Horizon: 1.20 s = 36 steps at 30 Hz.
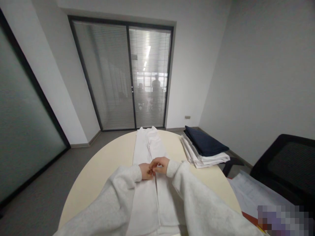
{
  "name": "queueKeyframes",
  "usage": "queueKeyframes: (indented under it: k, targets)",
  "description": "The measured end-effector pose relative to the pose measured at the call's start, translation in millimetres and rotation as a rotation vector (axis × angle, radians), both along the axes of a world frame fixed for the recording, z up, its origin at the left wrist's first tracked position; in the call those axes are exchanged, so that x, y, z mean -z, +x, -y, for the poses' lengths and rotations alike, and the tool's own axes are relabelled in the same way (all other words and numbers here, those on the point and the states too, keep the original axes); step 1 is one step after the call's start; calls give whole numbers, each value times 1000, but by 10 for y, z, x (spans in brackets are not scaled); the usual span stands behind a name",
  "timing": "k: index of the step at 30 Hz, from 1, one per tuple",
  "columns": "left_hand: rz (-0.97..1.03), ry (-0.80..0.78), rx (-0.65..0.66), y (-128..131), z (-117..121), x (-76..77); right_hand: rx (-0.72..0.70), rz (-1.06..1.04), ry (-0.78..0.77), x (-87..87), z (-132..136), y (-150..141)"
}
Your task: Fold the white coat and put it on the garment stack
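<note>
A long white garment (145, 200) lies lengthwise over the table, its two halves meeting along a line down the middle. It looks like a coat, with the collar end probably at the far edge. Over that middle line my left hand (146, 171) is closed, its fingers pinching the cloth edge. My right hand (160, 165) meets it from the right, fingers bent and pressed together at the same spot. The fingertips overlap, so any small part between them, such as a button, cannot be made out. Grey sleeves cover both forearms.
The round cream table (98, 173) carries a stack at the right: dark navy folded cloth (206, 141) on white folded cloth (209, 160). A black mesh chair (285, 164) stands at the right, beside papers (256, 186). Beyond is a glass partition with blinds (110, 82).
</note>
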<state>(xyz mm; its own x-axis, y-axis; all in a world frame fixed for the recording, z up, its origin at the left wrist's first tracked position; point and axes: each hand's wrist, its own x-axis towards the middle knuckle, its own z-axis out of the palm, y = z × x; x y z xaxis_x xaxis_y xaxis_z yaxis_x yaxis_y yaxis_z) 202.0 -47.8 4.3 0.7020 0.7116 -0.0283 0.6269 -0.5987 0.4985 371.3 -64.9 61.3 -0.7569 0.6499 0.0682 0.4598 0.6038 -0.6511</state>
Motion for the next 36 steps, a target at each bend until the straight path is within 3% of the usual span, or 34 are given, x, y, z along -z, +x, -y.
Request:
queueKeyframes:
  k: [3,7,9,11,13,15,17,21,25,28,31,33,36]
  targets:
    - [-114,-140,19,-17,13,-35,72,-65,54,223,-150,8]
    - [89,-440,-30,-59,14,-43,193,-31,345,470,-289,52]
    - [201,-539,-39,-92,-24,-45,227,64,398,554,-320,90]
    - [273,-429,-96,-137,-95,-62,218,196,366,625,-316,112]
    - [288,-124,-187,-189,-175,-81,187,301,320,683,-281,99]
    - [194,177,-247,-238,-233,-75,161,354,288,725,-229,49]
    - [8,295,-253,-269,-251,-27,162,379,255,747,-180,-13]
    - [-296,192,-213,-284,-212,101,160,383,144,706,-203,-29]
    - [-376,167,-159,-278,-185,91,110,183,-15,577,-402,107]
    - [-378,203,-140,-248,-180,35,195,165,139,542,-502,118]
    - [-350,228,-138,-235,-192,-4,229,275,336,635,-478,31]
    - [-263,199,-110,-283,-235,-32,210,296,375,732,-439,-18]
    - [-19,8,-53,-476,-382,-92,182,274,332,820,-472,-7]
